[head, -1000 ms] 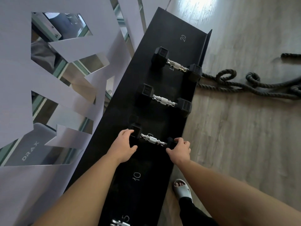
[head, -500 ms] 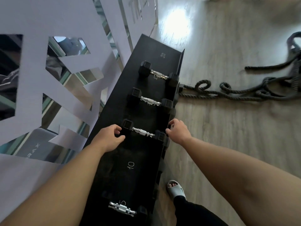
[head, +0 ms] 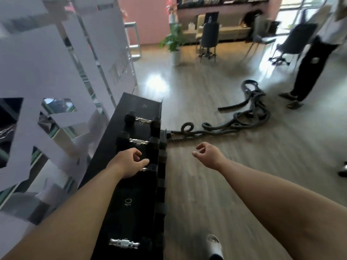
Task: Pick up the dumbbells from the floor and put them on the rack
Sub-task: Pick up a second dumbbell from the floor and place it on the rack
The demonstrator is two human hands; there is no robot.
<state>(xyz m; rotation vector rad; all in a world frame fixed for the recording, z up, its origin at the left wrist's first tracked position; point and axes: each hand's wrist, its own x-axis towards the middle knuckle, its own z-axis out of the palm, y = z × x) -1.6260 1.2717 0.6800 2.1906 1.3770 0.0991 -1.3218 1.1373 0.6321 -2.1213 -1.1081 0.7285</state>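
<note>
A long black rack [head: 131, 186] runs away from me along the left wall. Several black hex dumbbells with chrome handles lie across it: one far [head: 142, 120], one behind my hand [head: 139, 141], one mostly hidden under my left hand [head: 150, 168], and one near the bottom edge [head: 124, 243]. My left hand [head: 127, 162] hovers over the rack above the third dumbbell, fingers loosely curled and holding nothing. Off the rack, over the wooden floor, my right hand [head: 208, 154] hangs with fingers apart and empty.
A thick battle rope [head: 242, 117] lies coiled on the floor to the right of the rack's far end. A person [head: 315, 53] stands at the right. Chairs [head: 208, 34], a potted plant [head: 174, 42] and a sofa stand at the back. My sandalled foot [head: 216, 246] is beside the rack.
Both hands have let go of the dumbbell's ends and lifted away; the right hand moved right, off the rack. The view has tilted up, showing the room.
</note>
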